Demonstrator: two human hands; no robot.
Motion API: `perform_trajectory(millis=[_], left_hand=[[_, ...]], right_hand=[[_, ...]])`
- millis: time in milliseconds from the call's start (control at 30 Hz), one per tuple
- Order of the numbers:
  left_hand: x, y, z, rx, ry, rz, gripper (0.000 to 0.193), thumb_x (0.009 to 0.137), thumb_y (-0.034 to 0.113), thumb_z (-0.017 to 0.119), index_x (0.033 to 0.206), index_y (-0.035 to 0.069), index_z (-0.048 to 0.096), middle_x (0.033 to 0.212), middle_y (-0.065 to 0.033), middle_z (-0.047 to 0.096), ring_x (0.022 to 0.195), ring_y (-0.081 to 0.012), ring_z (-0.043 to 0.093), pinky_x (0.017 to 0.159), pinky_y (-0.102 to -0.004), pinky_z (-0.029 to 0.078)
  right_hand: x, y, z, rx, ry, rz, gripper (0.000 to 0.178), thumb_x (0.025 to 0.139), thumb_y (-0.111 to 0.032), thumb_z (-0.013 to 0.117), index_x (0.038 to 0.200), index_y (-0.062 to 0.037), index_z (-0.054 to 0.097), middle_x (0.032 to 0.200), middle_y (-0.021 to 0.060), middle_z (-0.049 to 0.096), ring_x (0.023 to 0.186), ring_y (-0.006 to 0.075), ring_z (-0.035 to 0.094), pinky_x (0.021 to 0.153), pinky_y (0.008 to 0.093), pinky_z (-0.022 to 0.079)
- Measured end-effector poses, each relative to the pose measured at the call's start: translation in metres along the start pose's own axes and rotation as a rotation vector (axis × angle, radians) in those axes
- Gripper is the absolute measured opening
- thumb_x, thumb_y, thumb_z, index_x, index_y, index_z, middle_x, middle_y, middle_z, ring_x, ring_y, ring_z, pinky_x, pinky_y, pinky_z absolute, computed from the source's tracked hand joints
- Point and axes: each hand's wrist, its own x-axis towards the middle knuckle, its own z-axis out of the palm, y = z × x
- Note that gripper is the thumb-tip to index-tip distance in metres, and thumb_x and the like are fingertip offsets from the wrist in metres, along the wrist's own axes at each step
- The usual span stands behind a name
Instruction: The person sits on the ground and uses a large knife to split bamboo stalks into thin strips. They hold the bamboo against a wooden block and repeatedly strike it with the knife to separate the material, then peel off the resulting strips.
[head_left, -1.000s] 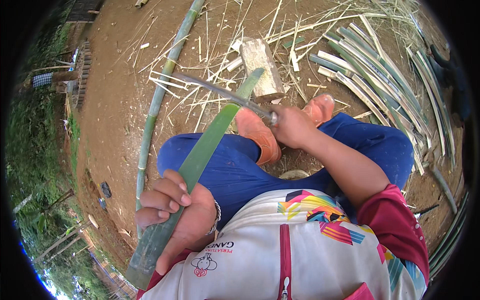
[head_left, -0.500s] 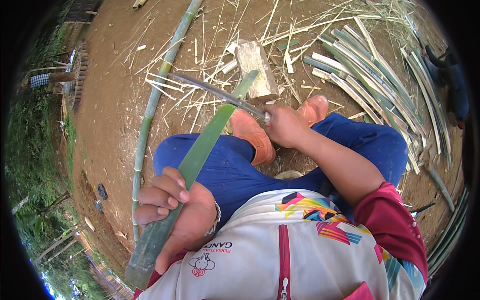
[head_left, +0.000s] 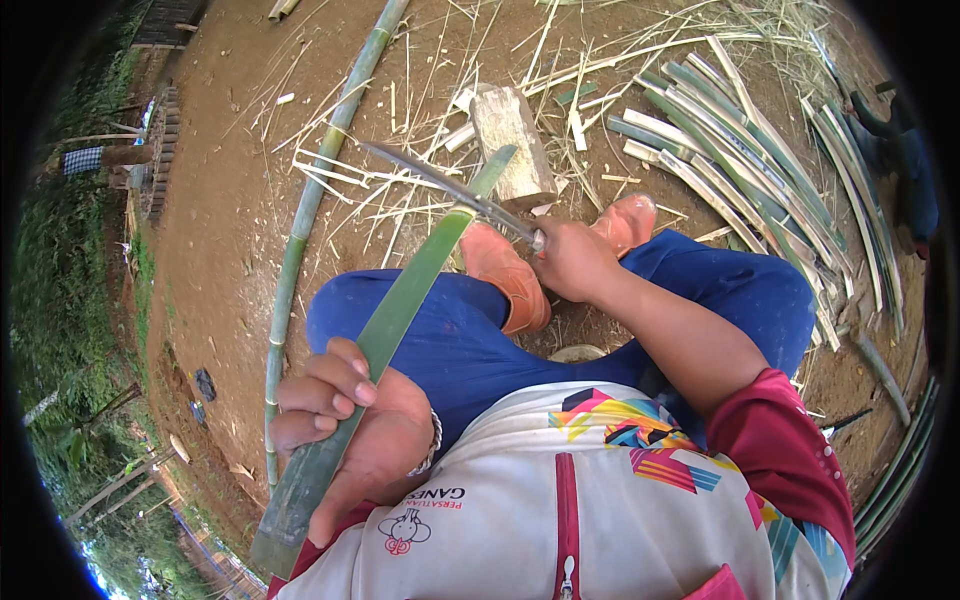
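My left hand [head_left: 350,430] is closed round the lower part of a green split bamboo strip [head_left: 410,300], which slants up and away to the right. The strip's far end reaches the chopping block [head_left: 510,145], a short piece of wood on the ground. My right hand [head_left: 575,262] grips the handle of a long-bladed knife [head_left: 430,175]. Its blade lies across the strip at the pale node, pointing to the far left. The right fingers wrap the handle and hide most of it.
A long green bamboo pole [head_left: 300,225] runs along the ground on my left. Many split bamboo strips [head_left: 740,150] lie piled at the far right. Pale shavings [head_left: 400,195] litter the dirt round the block. My boots [head_left: 505,275] stand close to the strip.
The knife blade has shifted slightly to the right, and its tip now points a little more away from me. A pale scraped patch shows at the strip's node. My left hand keeps its hold.
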Motion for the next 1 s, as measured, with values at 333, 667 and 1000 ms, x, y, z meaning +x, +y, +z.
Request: perform_trajectory(millis=[333, 667, 1000], left_hand=[[-0.006, 0.004, 0.004, -0.010, 0.022, -0.017, 0.086, 0.077, 0.091, 0.049, 0.092, 0.007, 0.050, 0.084, -0.0062, 0.045, 0.068, -0.0200, 0.051, 0.071, -0.0379, 0.039], [-0.004, 0.005, 0.000, 0.004, -0.051, -0.029, 0.083, 0.076, 0.091, 0.050, 0.090, 0.009, 0.051, 0.082, -0.0046, 0.047, 0.069, -0.0192, 0.051, 0.073, -0.0372, 0.040], [-0.001, 0.000, 0.007, -0.005, -0.003, 0.000, 0.084, 0.077, 0.090, 0.052, 0.092, 0.007, 0.049, 0.082, -0.0052, 0.043, 0.067, -0.0188, 0.048, 0.069, -0.0356, 0.037]], right_hand=[[-0.006, -0.006, 0.007, 0.069, -0.011, -0.063, 0.032, 0.079, -0.013, 0.067, 0.108, -0.0045, 0.062, 0.088, 0.0225, 0.069, 0.086, 0.0440, 0.067, 0.077, 0.0519, 0.053], [0.001, 0.006, 0.008, 0.038, 0.041, -0.073, 0.025, 0.082, -0.012, 0.063, 0.106, -0.0037, 0.062, 0.092, 0.0246, 0.069, 0.089, 0.0449, 0.067, 0.078, 0.0542, 0.052], [0.038, 0.029, 0.006, -0.039, -0.020, 0.237, 0.026, 0.090, -0.015, 0.061, 0.114, -0.0050, 0.063, 0.106, 0.0215, 0.071, 0.101, 0.0394, 0.068, 0.088, 0.0493, 0.053]])
